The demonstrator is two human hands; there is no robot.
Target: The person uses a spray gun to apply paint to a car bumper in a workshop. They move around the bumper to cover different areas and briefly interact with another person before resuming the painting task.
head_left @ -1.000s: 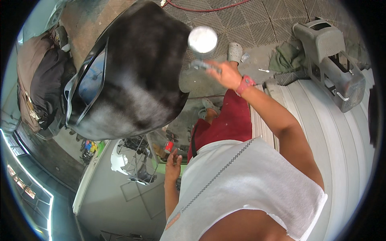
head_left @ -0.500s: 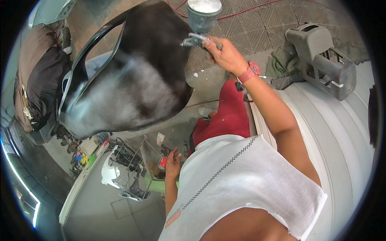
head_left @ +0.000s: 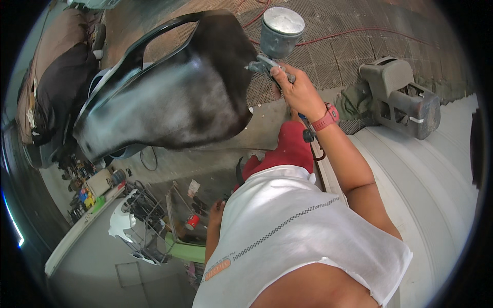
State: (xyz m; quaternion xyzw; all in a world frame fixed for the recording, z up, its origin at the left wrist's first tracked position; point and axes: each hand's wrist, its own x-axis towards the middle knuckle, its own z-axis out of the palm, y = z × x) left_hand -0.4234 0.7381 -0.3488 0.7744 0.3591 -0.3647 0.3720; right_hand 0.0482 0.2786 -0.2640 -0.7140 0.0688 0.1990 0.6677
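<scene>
Clock centred on the view. Pale ribbed surface [head_left: 416,195] along 3 to 5 o'clock. Black panel [head_left: 174,97] at 10 o'clock, apparently up off the floor [head_left: 179,163], support hidden; presumably propped for reach to face and edges. Grey console [head_left: 385,79] at 2 o'clock, well apart from panel, probably parked just to be out of the way. Red hose [head_left: 359,29] lying loose at 1 o'clock; can't tell if joined to gun. Spray gun [head_left: 269,62] just past 12, nose toward panel, overlapping its right edge in view; can't judge the gap. Cup [head_left: 280,41] atop gun, roughly upright, likely for feeding downward without spilling. Right hand [head_left: 300,91] wrapped round gun's grip, thumb uppermost, probably for steady aim; can't see trigger position. Left hand [head_left: 216,210] low at 7 o'clock, partly behind shirt [head_left: 298,220]; can't tell if spread or closed, likely tucked clear of panel. Red can [head_left: 192,222] also at 7, near left hand in view. Panel looks: smooth, curved, long rimmed opening along upper left, pale cloudy sheen through middle and toward its own 8 o'clock, nearly solid black around its 1 to 3. Reflection or coating, can't say. Gun dull grey, cup smudged, lid [head_left: 283,19] brighter.
</scene>
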